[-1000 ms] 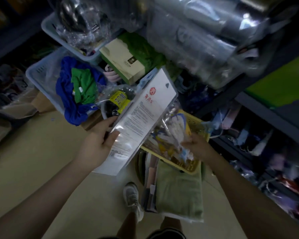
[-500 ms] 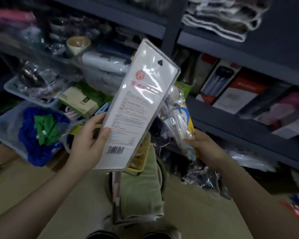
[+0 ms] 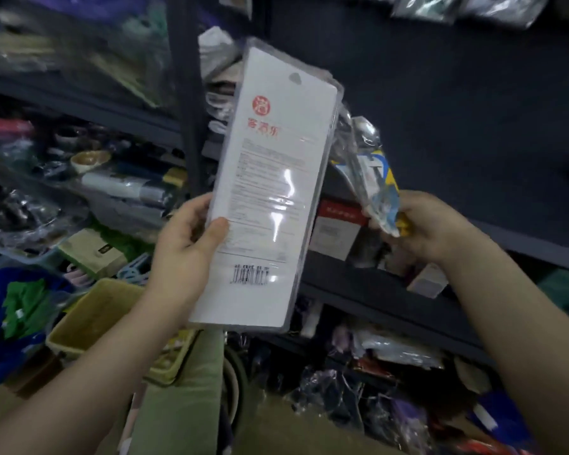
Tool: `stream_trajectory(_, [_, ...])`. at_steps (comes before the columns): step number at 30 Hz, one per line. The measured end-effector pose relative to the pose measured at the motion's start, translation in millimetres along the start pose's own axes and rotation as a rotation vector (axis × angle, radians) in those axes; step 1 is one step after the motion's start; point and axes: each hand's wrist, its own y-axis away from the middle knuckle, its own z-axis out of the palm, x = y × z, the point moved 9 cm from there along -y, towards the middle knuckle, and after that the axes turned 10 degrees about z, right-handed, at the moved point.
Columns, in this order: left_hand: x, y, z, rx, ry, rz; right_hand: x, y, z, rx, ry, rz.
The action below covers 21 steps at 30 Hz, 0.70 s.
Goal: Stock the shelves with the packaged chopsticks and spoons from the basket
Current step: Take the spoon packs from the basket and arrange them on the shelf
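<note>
Raised to shelf lvl: flat white-backed chopstick pkg, barcode low.

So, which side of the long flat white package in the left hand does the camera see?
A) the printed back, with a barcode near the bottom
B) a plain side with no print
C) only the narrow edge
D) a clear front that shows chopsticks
A: the left hand holds the long flat white package upright, and its face shows a red logo, blocks of small text and a barcode near the lower end.
</note>
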Motion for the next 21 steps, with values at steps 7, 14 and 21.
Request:
stream_trajectory(7, [5.5, -28.6, 75.1, -0.098, 0.040, -0.153, -28.2, -40.8, -91.3, 0.269, -0.056, 0.085])
stream_trajectory(14, [-0.9, -53.4, 110.3, -0.147, 0.110, -0.224, -68.9, -32.0, -127.7, 0.850, 0.651, -0.043])
stream_trajectory(21, [40.1, -83.1, 193.5, -0.304, 0.213, -0.136, -78.1, 58.4, -32.0, 0.241, 0.723, -0.382])
